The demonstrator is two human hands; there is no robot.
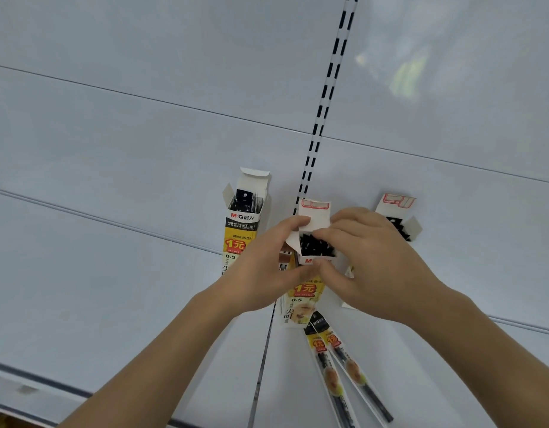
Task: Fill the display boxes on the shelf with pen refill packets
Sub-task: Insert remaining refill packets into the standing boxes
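White card is what both your hands close on: the left hand [267,267] and right hand [369,261] pinch the middle box [310,248] from either side, fingers curled at its open mouth and flap. The box stands upright, already packed with black refill tops. Two loose packets [344,366] lie on the shelf [112,273] just below your grip, long axes running down toward you. They sit under your right wrist, so I judge that hand nearer for reaching them.
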